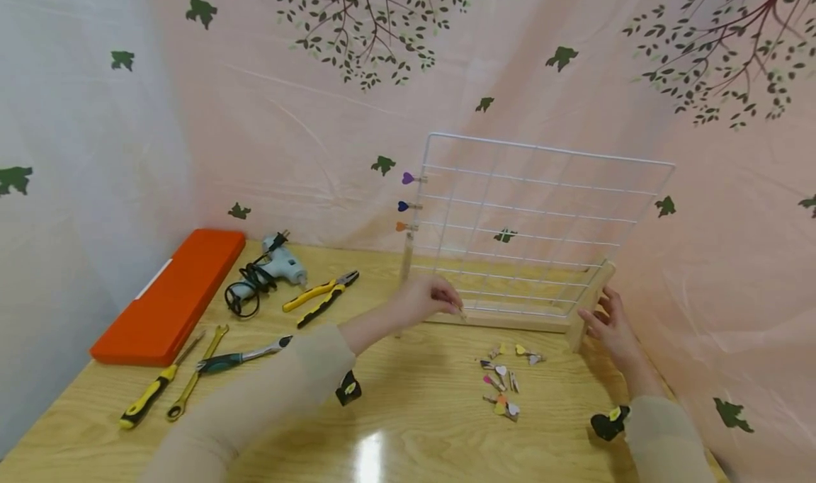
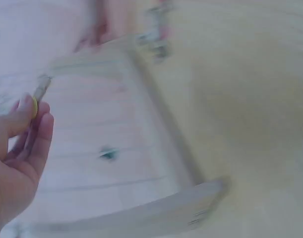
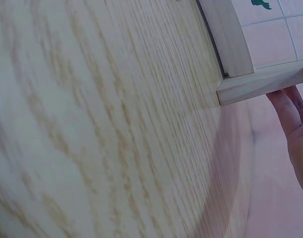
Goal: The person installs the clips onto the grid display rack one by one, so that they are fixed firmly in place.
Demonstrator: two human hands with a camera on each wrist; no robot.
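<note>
My left hand (image 1: pixel 423 300) pinches a small wooden clothespin (image 2: pixel 42 89) between thumb and fingers, in front of the grid's lower left part. A bit of yellow shows at the thumb in the left wrist view. My right hand (image 1: pixel 617 331) grips the right wooden upright (image 1: pixel 591 300) of a stand that holds a white wire grid (image 1: pixel 551 148). Clothespins with a purple heart (image 1: pixel 408 178), a blue heart (image 1: pixel 403 206) and an orange heart (image 1: pixel 400 226) are clipped along the grid's left edge. Several loose heart clothespins (image 1: pixel 500 370) lie on the table before the stand.
On the left of the table (image 1: pixel 408 440) lie an orange case (image 1: pixel 172 299), a glue gun (image 1: pixel 280 265) with coiled cord, yellow-black pliers (image 1: pixel 325 302), a screwdriver (image 1: pixel 149 398), a yellow wrench (image 1: pixel 191 384) and a green-handled tool (image 1: pixel 232 359). A patterned curtain (image 1: pixel 306 143) hangs behind.
</note>
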